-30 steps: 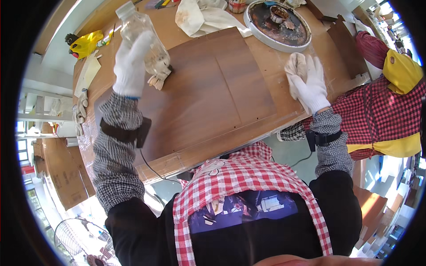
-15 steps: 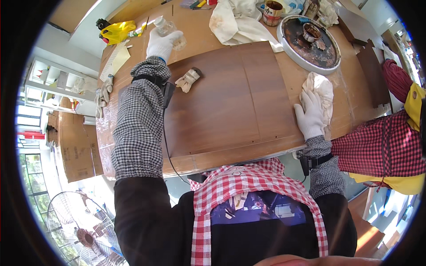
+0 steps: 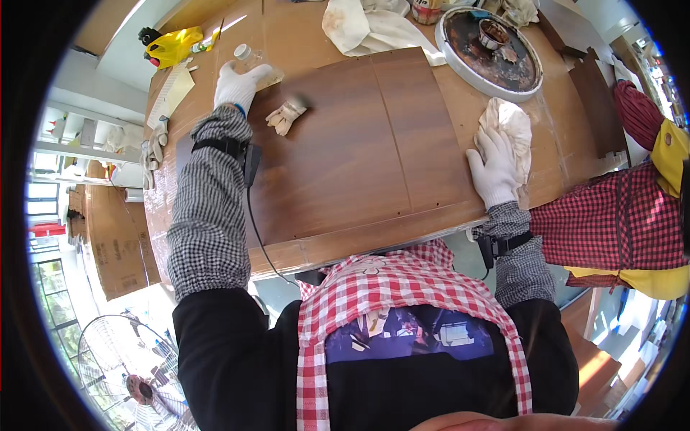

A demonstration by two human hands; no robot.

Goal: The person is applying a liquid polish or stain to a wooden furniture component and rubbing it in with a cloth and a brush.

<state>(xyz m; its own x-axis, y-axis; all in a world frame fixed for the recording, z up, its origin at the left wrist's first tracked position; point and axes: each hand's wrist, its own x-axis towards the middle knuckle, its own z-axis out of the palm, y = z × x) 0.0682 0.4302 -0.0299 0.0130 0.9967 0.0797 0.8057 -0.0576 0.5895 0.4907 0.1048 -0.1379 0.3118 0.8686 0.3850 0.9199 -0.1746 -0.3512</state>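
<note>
My left hand (image 3: 241,86), in a white knit glove, is closed around a clear plastic bottle (image 3: 263,57) with a white cap, at the far left of a brown wooden panel (image 3: 352,144). The glove hides part of the bottle. My right hand (image 3: 496,165), gloved too, lies flat with its fingers stretched over a crumpled off-white cloth (image 3: 512,115) by the panel's right edge. On the panel lies a short pale bundle with a dark, blurred end (image 3: 286,116); its kind is unclear.
Far right stands a round stained tray (image 3: 447,54) with a small cup (image 3: 493,34) of dark stuff. A white cloth (image 3: 374,32) lies behind the panel. Spare gloves (image 3: 154,151) rest at the table's left edge. Another person's checked sleeve (image 3: 596,223) is close on my right.
The view has shifted slightly. My left hand has come nearer to me with the bottle. My right hand stays on the cloth.
</note>
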